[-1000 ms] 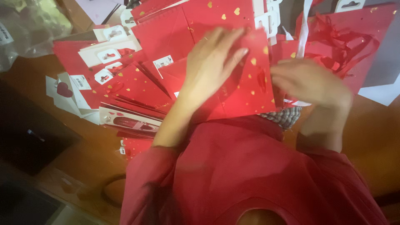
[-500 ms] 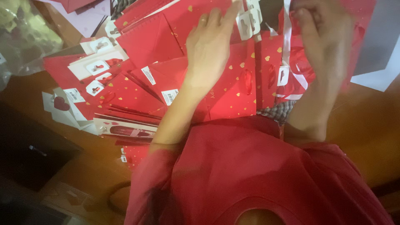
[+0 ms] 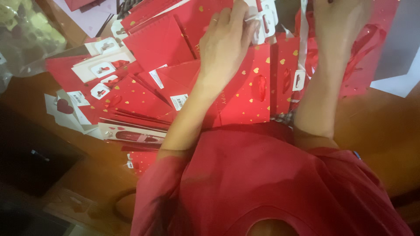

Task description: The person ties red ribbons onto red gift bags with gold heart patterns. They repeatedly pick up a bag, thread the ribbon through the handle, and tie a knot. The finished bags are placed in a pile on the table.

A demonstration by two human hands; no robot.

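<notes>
Red paper covers most of the head view: a wide fan of flat red gift bags with small gold hearts (image 3: 131,98) spreads across the brown wooden bench (image 3: 380,126), many of them carrying white card hang tabs (image 3: 103,70) at their upper ends. The left hand (image 3: 225,41) lies palm down on the pile near the top of the view, its fingers stretched forward and a little spread, with the fingertips touching a cluster of white hang tabs (image 3: 264,19); whether it grips anything under the palm cannot be told. Directly below its wrist sits one flat red gift bag with gold hearts and a red ribbon handle (image 3: 249,94), lying closest to the person's body and partly under the left forearm. The right hand (image 3: 339,22) reaches to the top edge of the view, just beside the left one, resting on glossy red bags with curled red ribbon (image 3: 365,48); its fingers are cut off by the frame, so how far open it is cannot be told. A white sheet of paper (image 3: 396,83) lies at the right, beyond those bags. At the upper left a crumpled clear plastic wrap (image 3: 26,41) rests on the bench. The person's red sleeves and shirt (image 3: 271,183) fill the lower middle of the view.
</notes>
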